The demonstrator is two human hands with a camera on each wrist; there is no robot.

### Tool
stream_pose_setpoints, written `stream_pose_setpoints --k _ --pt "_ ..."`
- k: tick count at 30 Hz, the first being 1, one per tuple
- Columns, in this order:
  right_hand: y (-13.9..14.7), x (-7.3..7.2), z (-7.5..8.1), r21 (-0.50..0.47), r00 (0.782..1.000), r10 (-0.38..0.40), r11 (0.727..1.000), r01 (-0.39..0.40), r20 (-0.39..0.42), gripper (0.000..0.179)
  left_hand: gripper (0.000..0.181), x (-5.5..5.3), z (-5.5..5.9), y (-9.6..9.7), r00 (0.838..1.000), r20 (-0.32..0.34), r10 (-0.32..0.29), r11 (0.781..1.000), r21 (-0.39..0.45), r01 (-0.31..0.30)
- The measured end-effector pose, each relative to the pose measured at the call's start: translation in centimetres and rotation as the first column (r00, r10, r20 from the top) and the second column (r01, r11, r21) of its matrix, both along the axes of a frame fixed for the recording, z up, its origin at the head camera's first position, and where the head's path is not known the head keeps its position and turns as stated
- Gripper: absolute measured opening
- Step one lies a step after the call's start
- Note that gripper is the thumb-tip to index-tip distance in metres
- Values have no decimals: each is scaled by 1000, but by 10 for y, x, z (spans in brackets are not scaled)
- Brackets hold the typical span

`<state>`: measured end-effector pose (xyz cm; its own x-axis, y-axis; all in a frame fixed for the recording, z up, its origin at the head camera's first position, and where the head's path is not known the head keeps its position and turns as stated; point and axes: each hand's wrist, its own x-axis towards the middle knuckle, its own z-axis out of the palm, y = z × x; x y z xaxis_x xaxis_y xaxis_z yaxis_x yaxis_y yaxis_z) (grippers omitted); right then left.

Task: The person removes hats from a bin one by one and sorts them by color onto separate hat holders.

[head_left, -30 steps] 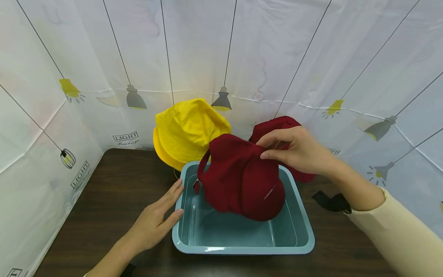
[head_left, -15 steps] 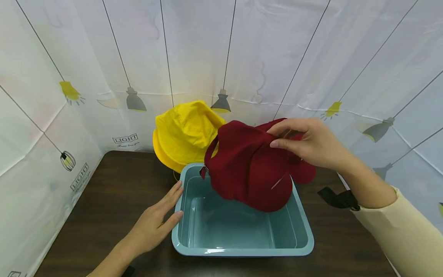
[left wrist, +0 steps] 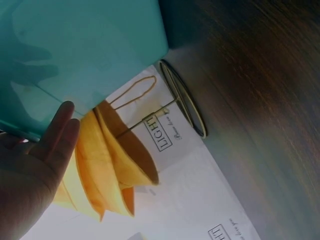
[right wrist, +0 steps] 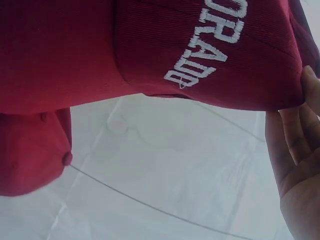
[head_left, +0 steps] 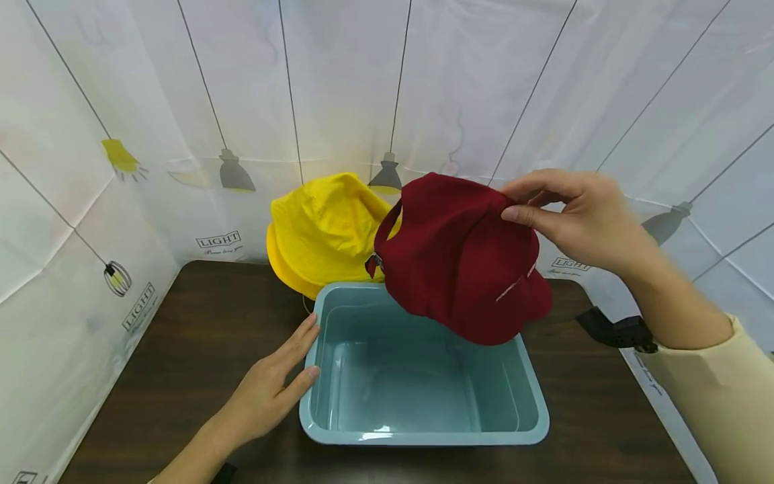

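Note:
My right hand [head_left: 580,218] pinches a dark red baseball cap [head_left: 453,262] by its top, holding it up over the back right of a blue-green plastic basin [head_left: 423,438]. White embroidered letters [right wrist: 205,47] show on this cap in the right wrist view. Its strap [head_left: 387,232] and buckle hang at the left. Behind it is a second red cap [right wrist: 32,155], mostly hidden in the head view. My left hand [head_left: 266,390] lies with straight fingers against the basin's left rim.
A yellow hat [head_left: 329,232] sits behind the basin on a wire stand, whose round base [left wrist: 185,102] shows in the left wrist view. The dark wooden table [head_left: 181,363] ends at a white sheet [head_left: 338,81] printed with lamps.
The red cap has risen out of the basin and moved back and to the right, carried by my right hand. My left hand stays at the rim.

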<state>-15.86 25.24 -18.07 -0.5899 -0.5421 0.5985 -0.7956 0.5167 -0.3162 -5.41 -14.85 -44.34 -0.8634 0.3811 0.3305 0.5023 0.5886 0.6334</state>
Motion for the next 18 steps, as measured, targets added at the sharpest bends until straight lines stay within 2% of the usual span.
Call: stream_pose_setpoints --k 9,18 --pt "10 -10 18 -17 997 -58 998 57 -52 33 62 0 1 -2 1000 -6 4 1000 -4 -4" --pt "26 -23 25 -32 982 -181 983 179 -62 28 62 -1 1 -1 1000 6 4 1000 -10 -4"
